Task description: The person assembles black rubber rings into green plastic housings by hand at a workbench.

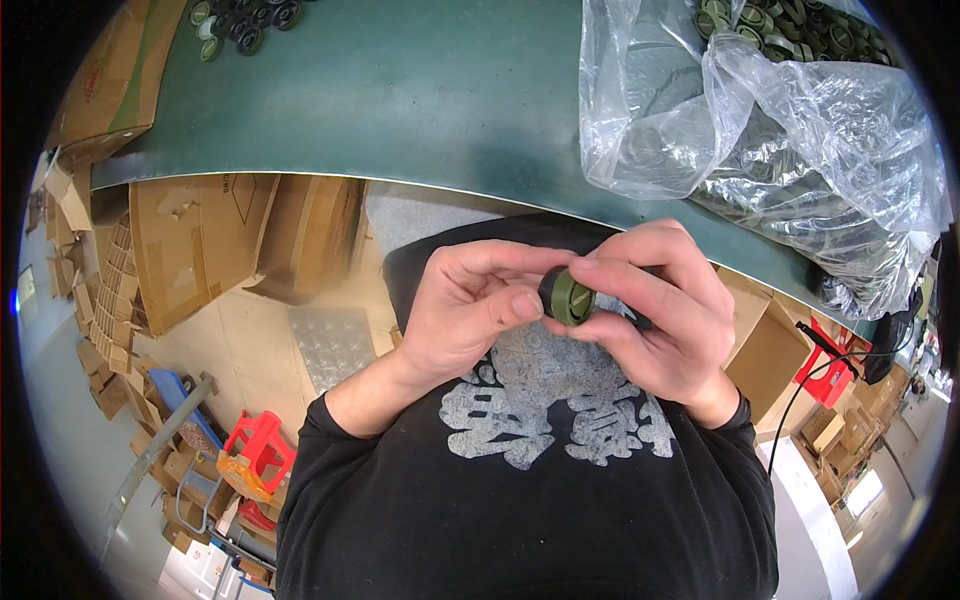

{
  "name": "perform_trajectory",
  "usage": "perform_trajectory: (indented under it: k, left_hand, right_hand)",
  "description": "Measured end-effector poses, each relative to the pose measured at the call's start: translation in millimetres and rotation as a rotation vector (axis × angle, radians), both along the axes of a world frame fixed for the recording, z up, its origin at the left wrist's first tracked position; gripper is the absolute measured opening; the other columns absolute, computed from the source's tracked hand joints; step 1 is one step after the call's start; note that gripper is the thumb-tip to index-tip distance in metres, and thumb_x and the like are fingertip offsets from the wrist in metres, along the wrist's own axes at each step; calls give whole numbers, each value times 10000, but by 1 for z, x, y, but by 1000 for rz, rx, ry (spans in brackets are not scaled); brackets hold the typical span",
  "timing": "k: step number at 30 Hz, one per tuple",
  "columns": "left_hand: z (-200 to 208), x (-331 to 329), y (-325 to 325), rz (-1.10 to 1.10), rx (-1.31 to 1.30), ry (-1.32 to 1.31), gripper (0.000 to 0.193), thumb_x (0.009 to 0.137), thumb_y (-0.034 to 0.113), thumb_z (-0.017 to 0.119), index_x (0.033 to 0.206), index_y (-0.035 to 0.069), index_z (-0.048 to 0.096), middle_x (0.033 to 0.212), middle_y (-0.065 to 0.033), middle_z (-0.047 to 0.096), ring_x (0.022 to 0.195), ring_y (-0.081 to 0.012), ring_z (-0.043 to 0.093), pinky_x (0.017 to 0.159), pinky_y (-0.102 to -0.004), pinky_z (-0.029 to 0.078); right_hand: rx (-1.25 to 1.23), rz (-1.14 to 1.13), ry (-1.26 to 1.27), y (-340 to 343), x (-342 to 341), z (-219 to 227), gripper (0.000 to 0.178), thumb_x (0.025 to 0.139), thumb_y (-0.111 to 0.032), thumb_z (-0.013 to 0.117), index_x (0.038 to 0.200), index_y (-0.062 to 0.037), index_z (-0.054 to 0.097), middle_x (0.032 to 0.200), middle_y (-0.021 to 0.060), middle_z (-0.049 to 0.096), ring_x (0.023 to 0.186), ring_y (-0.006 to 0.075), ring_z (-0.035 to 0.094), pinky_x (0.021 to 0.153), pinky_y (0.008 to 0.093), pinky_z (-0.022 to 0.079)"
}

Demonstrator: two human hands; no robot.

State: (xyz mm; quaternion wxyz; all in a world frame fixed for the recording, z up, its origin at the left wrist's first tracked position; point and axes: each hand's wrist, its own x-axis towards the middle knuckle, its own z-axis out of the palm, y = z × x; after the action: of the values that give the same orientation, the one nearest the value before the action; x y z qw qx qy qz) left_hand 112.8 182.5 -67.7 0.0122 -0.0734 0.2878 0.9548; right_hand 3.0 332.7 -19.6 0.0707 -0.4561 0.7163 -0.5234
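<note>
In front of my chest, both hands hold one small round cap (572, 298) with a ribbed green face and a black part behind it. My left hand (447, 312) pinches the black side between thumb and fingertips. On the green side, the thumb and index finger of my right hand (682, 312) grip the rim. Fingers hide part of the cap, and I cannot tell whether its green and black parts are separate pieces. A dark patch shows under my right palm; whether it is shirt or another piece is unclear.
Beyond my hands runs a green tabletop (430, 100). Several black and green round pieces (245, 22) lie at its far left. A clear plastic bag (800, 150) of green parts sits at right. Cardboard boxes (205, 245) and a red stool (262, 445) stand at left.
</note>
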Motion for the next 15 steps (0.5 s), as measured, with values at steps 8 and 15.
perform_trajectory:
  k: [8, 15]
  left_hand:
    - [-1, 2, 2, 45, 34, 65, 367, 857, 48, 617, 1192, -71, 526, 1059, -176, 632, 885, -205, 649, 800, -311, 541]
    - [1, 1, 1, 67, -56, 51, 361, 834, 24, 639, 1169, -73, 547, 1045, -161, 639, 878, -190, 649, 800, -291, 534]
  right_hand:
    - [-33, 17, 17, 0, 2, -1, 404, 558, -90, 767, 935, 18, 672, 872, 99, 603, 749, 233, 589, 640, 313, 463]
    - [-7, 40, 38, 2, -2, 0, 412, 550, -94, 773, 937, 9, 677, 868, 90, 611, 736, 227, 589, 632, 309, 465]
